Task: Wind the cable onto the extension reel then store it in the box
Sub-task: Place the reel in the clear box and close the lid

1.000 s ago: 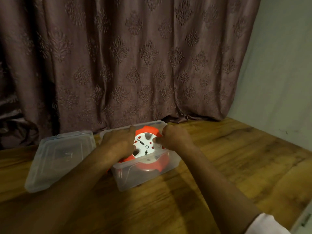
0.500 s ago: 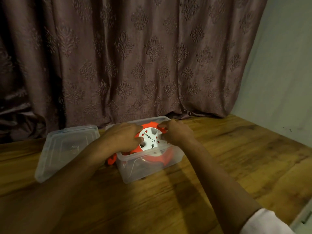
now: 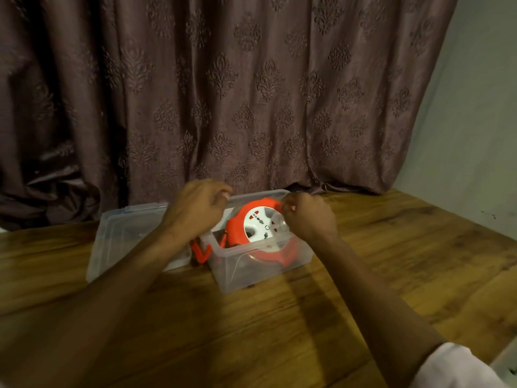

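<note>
Resting tilted inside the clear rectangular plastic box (image 3: 260, 273), the round orange extension reel (image 3: 258, 233) shows its white socket face (image 3: 264, 226) turned up and toward the camera. Its upper rim rises above the box's far edge, and its lower rim shows through the near wall. A short loop of orange cable (image 3: 202, 252) hangs out over the box's left wall, down onto the wooden surface (image 3: 363, 275) between the box and the clear plastic lid (image 3: 126, 239), which lies flat just to the left.

The right hand (image 3: 309, 219) sits at the reel's upper right edge, fingers curled in; its grip looks closed on the orange rim there, though the fingertips are partly hidden, so the exact contact is hard to make out. The left hand (image 3: 197, 210) hovers above the box's far left corner, apart from the reel, fingers loosely curled and its grip holding nothing that can be seen.

Both forearms reach in from the near edge, and a white sleeve (image 3: 458, 368) shows at the right arm's lower end. Behind the surface hangs a brownish-purple patterned curtain (image 3: 223, 93), with a pale wall (image 3: 475, 121) to its right.
</note>
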